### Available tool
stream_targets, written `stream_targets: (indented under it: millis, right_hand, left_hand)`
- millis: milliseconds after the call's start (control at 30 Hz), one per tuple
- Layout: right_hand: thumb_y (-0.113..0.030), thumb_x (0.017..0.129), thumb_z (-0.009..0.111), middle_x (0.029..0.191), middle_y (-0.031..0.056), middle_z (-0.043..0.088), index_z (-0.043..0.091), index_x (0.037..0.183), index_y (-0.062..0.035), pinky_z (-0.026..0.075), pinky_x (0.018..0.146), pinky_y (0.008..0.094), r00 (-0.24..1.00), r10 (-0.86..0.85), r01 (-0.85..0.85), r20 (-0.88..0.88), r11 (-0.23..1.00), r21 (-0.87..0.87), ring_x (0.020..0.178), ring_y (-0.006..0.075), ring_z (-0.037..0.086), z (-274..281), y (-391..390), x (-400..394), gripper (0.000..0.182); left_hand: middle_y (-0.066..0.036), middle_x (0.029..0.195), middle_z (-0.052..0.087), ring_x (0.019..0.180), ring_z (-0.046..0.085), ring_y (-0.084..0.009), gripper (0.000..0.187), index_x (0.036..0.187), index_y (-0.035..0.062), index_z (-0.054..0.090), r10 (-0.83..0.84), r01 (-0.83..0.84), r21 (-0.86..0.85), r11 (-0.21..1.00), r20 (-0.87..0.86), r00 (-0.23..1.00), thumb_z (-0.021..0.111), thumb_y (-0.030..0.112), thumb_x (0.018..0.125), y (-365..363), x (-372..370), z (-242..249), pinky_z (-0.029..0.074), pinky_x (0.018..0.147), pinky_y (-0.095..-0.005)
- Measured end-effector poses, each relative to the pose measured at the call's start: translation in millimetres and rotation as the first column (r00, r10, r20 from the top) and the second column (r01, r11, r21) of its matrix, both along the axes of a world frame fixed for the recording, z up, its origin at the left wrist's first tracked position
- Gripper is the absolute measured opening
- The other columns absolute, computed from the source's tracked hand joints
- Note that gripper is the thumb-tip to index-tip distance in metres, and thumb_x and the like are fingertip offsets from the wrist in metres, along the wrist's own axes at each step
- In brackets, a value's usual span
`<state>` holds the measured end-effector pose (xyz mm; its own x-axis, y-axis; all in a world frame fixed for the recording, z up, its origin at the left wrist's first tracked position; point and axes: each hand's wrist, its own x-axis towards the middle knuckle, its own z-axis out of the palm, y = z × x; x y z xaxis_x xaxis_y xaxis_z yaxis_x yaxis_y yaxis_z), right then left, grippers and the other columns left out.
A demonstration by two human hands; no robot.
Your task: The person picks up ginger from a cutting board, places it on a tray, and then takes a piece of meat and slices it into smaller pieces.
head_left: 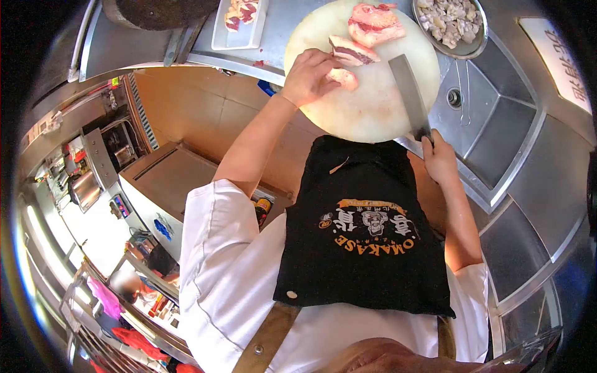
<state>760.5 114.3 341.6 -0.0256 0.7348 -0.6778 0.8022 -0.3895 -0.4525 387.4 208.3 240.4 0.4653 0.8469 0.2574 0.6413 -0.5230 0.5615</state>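
On the round white cutting board (367, 115) my left hand (310, 78) is closed on a small pale piece of meat (342, 78). My right hand (440, 156) grips the handle of a wide cleaver (408, 91), whose blade lies over the board's right part. Just above my left fingers rests a strip of meat (353, 51) with a dark red band. A larger pink, fatty chunk (375, 25) sits at the board's far side. The cleaver is apart from all the meat.
A white tray (238, 42) with meat pieces stands at the upper left. At the upper right a metal bowl (451, 23) holds pale chopped pieces, beside a sink (491, 105) with a thin wire tool (463, 93). The counter edge runs below the board.
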Motion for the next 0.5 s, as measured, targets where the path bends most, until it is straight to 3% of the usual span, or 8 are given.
stream_targets:
  millis: [33,133,167,233,333,400,500]
  right_hand:
    - [-0.027,0.104,0.057,0.094,0.0301,0.070,0.060,0.118,-0.0045,0.052,0.083,0.0573,1.000,0.025,-0.024,-0.001,0.999,0.044,0.093,0.0529,0.066,-6,-4,7,0.027]
    - [-0.026,0.104,0.058,0.094,0.0303,0.069,0.060,0.115,-0.0021,0.052,0.083,0.0537,0.998,0.057,-0.054,-0.020,0.991,0.124,0.095,0.0516,0.066,-30,-20,30,0.027]
    - [-0.026,0.104,0.058,0.094,0.0304,0.069,0.060,0.115,-0.0013,0.052,0.083,0.0529,0.998,0.043,-0.038,-0.045,0.993,0.112,0.096,0.0512,0.066,-35,-23,33,0.027]
    - [-0.026,0.104,0.059,0.093,0.0303,0.069,0.059,0.113,-0.0002,0.052,0.083,0.0519,0.996,0.008,-0.001,-0.094,0.997,0.079,0.096,0.0506,0.066,-37,-24,33,0.028]
    - [-0.027,0.103,0.060,0.092,0.0293,0.069,0.059,0.113,-0.0004,0.053,0.081,0.0514,0.984,-0.083,0.080,-0.156,0.996,-0.025,0.094,0.0496,0.067,-30,-20,23,0.029]
    - [-0.028,0.103,0.062,0.091,0.0284,0.069,0.059,0.114,-0.0015,0.053,0.080,0.0513,0.969,-0.167,0.139,-0.181,0.978,-0.158,0.092,0.0487,0.068,-8,-14,9,0.029]
    - [-0.028,0.101,0.063,0.090,0.0259,0.070,0.060,0.114,-0.0028,0.053,0.077,0.0511,0.975,0.046,-0.022,-0.218,0.993,0.113,0.088,0.0470,0.068,-27,-24,13,0.028]
  left_hand:
    - [-0.006,0.114,0.070,0.108,0.061,-0.0338,0.045,0.116,0.0134,0.071,-0.019,0.019,0.039,0.999,-0.010,1.000,0.087,0.020,0.073,1,0,0,0.050,0.095,-0.0447]
    - [-0.007,0.105,0.073,0.095,0.068,-0.0298,0.040,0.114,0.0108,0.070,0.086,-0.082,-0.083,0.993,0.045,0.995,0.086,0.020,0.079,-2,3,-4,0.055,0.083,-0.0430]
    - [-0.006,0.103,0.074,0.091,0.070,-0.0278,0.036,0.114,0.0103,0.069,0.208,-0.172,-0.286,0.943,0.100,0.973,0.084,0.020,0.083,-5,3,-4,0.057,0.079,-0.0420]
    - [-0.005,0.100,0.076,0.083,0.073,-0.0238,0.028,0.115,0.0093,0.068,0.462,-0.279,-0.658,0.699,0.118,0.879,0.079,0.020,0.091,-19,6,8,0.059,0.073,-0.0399]
    - [-0.006,0.107,0.076,0.084,0.075,-0.0204,0.023,0.120,0.0096,0.065,0.856,0.040,-0.966,0.255,0.245,0.455,0.067,0.026,0.104,-32,11,26,0.062,0.069,-0.0370]
    - [-0.006,0.109,0.076,0.088,0.075,-0.0217,0.024,0.125,0.0112,0.064,0.913,0.263,-0.929,0.260,0.325,0.246,0.061,0.028,0.107,-51,8,12,0.062,0.073,-0.0374]
    - [-0.006,0.112,0.076,0.093,0.075,-0.0231,0.026,0.128,0.0130,0.062,0.960,0.433,-0.861,0.268,0.276,-0.045,0.055,0.030,0.110,-65,15,17,0.062,0.077,-0.0376]
